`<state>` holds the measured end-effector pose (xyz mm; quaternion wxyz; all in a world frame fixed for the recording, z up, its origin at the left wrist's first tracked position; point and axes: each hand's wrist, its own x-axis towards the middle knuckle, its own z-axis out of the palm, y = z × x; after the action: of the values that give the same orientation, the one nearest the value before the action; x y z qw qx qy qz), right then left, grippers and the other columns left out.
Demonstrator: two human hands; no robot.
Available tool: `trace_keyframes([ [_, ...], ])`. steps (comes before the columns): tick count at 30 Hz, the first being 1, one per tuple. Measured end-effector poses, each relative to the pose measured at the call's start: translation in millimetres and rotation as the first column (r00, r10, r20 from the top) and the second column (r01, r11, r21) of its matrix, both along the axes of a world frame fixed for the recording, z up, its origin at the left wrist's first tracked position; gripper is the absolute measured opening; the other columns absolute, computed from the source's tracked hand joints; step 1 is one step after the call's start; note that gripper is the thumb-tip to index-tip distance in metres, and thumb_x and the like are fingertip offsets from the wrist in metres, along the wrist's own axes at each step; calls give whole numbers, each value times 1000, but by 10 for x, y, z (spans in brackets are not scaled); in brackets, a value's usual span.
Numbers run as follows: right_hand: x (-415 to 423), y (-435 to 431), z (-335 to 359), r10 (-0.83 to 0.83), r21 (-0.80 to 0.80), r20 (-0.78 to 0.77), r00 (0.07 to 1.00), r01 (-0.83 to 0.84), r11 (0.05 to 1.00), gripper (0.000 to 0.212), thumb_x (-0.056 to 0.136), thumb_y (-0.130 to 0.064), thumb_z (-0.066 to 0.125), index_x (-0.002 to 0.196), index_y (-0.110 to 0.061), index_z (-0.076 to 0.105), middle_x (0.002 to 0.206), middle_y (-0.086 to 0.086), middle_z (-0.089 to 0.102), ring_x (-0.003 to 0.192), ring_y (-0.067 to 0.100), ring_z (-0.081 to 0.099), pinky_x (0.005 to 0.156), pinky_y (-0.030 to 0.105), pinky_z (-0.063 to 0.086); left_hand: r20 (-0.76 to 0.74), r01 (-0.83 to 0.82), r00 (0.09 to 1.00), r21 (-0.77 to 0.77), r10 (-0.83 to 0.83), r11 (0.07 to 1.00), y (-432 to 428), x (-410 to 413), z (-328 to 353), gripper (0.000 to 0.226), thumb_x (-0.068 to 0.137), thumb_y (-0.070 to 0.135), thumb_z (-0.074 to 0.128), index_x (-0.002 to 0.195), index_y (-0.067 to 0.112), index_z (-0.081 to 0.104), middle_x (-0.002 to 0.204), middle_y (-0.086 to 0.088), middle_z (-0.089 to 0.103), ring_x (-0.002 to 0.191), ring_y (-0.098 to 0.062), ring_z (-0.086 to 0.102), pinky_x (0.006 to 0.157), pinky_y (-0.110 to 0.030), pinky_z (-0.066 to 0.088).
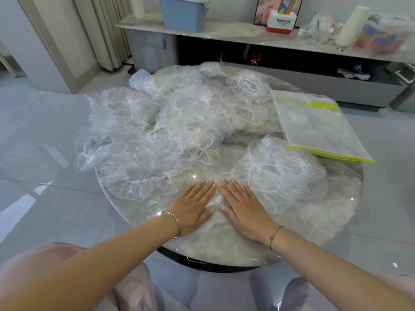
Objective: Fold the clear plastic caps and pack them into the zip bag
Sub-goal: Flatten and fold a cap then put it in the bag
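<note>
Several crumpled clear plastic caps [170,124] with elastic rims lie heaped across the round marble table [332,198]. One cap [280,173] sits apart at the right front. A clear zip bag [314,124] with a lime-green strip lies flat at the table's right side. My left hand [193,207] and my right hand [242,207] lie flat, palms down, side by side near the front edge. Their fingertips almost meet over a thin flattened cap [216,199] that they press against the table.
Behind the table runs a long low cabinet [224,32] with a blue bin [184,12], a red-and-white box [281,21] and bags on top. Curtains [105,30] hang at the back left. Glossy tiled floor surrounds the table.
</note>
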<state>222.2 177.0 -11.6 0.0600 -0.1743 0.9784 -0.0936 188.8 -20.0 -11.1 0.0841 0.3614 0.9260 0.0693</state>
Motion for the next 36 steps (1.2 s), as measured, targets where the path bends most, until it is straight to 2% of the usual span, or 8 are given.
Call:
trace_keyframes([
  [3,24,-15,-11,3,-10,20,1000,-3,1000,62,92,-54,4,146,-28,-13,154,-14,-18,140,2,-23,114,26,-18,6,1,1000,-17,-1,1000,4,-9,-24,85,71,62,-25,144,20,-21,150,5,-27,140,-12,-23,113,-27,-17],
  [9,11,-27,-1,-2,-14,52,999,3,1000,73,84,-62,-6,147,-27,-12,155,-14,-19,140,1,-24,113,25,-21,32,3,999,-2,-3,1000,4,-28,-55,93,66,67,-32,145,20,-22,151,5,-27,141,-12,-23,114,-28,-15],
  [21,16,-30,16,1,-35,61,998,1,999,72,84,-63,-3,146,-29,-13,154,-16,-19,139,-1,-24,112,23,-22,37,-4,999,-32,5,999,22,-18,-48,102,60,69,-39,145,17,-20,153,3,-26,141,-14,-23,116,-30,-13],
  [30,14,-25,28,8,-25,77,997,-6,1000,73,83,-63,-4,147,-30,-13,154,-16,-19,140,0,-24,114,26,-19,40,0,999,-47,2,999,34,-16,-38,105,57,70,-40,145,17,-21,153,2,-26,141,-14,-24,115,-30,-14],
  [36,-1,-15,25,20,-39,78,997,-17,999,73,84,-63,-2,149,-29,-11,156,-14,-15,140,0,-22,116,28,-17,54,24,998,-44,-21,999,19,-42,-28,101,64,74,-30,147,17,-19,152,3,-26,141,-13,-23,115,-30,-14],
])
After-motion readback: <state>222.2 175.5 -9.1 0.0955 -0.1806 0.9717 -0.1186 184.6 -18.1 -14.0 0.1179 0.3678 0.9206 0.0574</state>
